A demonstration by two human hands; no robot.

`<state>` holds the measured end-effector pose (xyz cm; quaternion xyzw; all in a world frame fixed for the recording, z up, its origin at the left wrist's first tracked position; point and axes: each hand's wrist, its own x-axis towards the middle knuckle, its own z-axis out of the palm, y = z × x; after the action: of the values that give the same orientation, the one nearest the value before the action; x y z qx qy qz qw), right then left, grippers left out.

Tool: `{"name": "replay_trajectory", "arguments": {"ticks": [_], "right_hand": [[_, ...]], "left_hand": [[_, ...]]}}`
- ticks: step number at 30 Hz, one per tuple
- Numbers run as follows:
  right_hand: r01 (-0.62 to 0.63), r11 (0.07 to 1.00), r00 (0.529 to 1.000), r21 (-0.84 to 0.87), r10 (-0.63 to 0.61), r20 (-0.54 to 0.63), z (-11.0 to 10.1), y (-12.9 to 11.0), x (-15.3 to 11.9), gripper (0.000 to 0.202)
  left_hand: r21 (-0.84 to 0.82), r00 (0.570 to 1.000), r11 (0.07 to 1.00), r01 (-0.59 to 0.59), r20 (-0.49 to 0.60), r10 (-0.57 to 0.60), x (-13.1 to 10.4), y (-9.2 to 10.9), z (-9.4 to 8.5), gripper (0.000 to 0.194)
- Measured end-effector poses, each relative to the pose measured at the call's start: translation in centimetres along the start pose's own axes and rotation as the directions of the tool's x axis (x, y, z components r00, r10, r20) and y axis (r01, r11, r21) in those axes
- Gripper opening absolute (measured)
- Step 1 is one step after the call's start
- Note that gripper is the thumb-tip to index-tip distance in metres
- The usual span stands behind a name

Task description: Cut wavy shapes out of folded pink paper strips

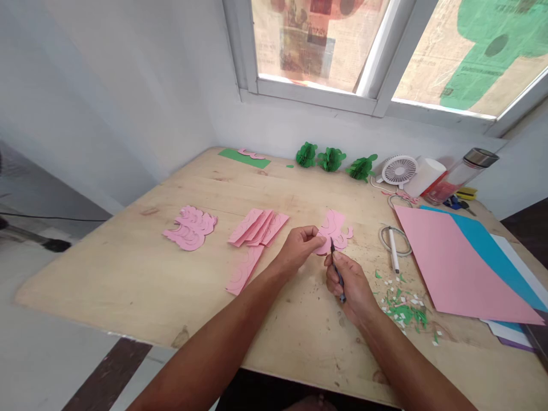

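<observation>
My left hand [303, 245] pinches the left edge of a pink paper piece [334, 220] with scalloped outlines. A curled strip stands away from its right side. In my right hand [349, 279] is a slim dark craft knife [338, 274], held like a pen, its tip at the paper. Left of my left hand lie several folded pink paper strips [257, 225] with curved lines on them, one strip [244, 271] lower than the others. Farther left sits a pile of cut pink scalloped pieces [192, 228].
Green paper ornaments [329, 158] stand by the wall, near a small white fan [399, 170] and a bottle [460, 177]. At right are a white pen-shaped tool [393, 251], paper scraps [406, 313] and pink sheets [462, 268]. A green strip [244, 158] lies back left.
</observation>
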<state>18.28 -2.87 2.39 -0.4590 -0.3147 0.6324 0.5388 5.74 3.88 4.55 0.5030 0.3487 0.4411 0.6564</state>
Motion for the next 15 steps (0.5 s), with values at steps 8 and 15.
{"name": "replay_trajectory", "arguments": {"ticks": [8,15], "right_hand": [[-0.008,1.0,1.0,-0.002,0.008,0.008,-0.17,0.07,0.11,0.038],[-0.006,1.0,1.0,-0.001,0.006,0.013,-0.07,0.11,0.03,0.038]], "left_hand": [[0.007,1.0,1.0,-0.011,0.002,0.011,-0.12,0.17,-0.02,0.026],[0.002,1.0,1.0,-0.01,0.02,0.01,0.1,-0.04,-0.1,0.025]]}}
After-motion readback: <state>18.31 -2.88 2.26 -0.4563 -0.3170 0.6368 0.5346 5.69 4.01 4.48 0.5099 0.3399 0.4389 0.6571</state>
